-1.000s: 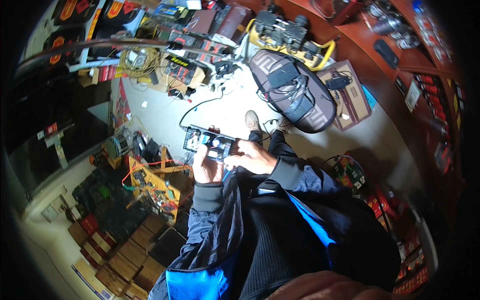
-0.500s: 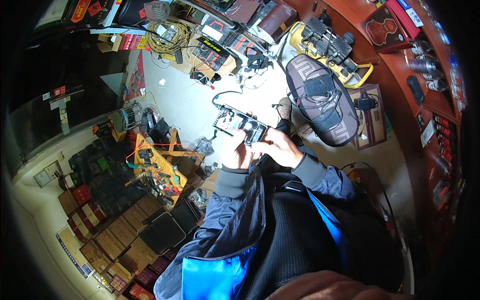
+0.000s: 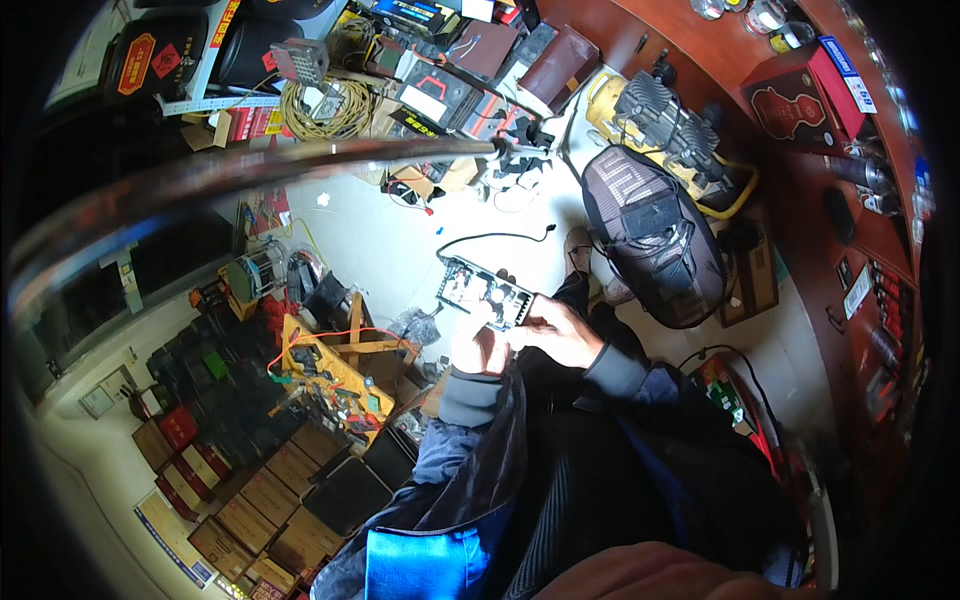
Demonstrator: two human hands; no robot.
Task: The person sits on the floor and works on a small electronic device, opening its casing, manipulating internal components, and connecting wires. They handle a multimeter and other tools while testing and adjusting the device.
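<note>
Before my body, both hands hold an opened electronic box [image 3: 470,283] with a bright circuit board inside and slotted metal ends; its exact kind does not show. My left hand [image 3: 477,348] is wrapped round its near side, palm and thumb toward me. My right hand [image 3: 562,335] closes on its right near corner, with fingertips along the edge. A black cable [image 3: 490,236] comes out of the far left corner and ends in the air over the pale floor [image 3: 345,245]. Glare hides detail on the board, and some fingers are behind the box.
A yellow wooden bench [image 3: 345,385] with tools and wires stands left. A dark patterned seat cushion [image 3: 655,235] lies right, next to a yellow-framed machine [image 3: 665,120]. A blurred pole [image 3: 250,165] crosses the upper left. Batteries [image 3: 440,90] and coiled cable [image 3: 325,105] lie at the far side.
The view has shifted, and the pole now sweeps across the upper left. The black cable's loose end has swung to the right. Both hands still hold the box.
</note>
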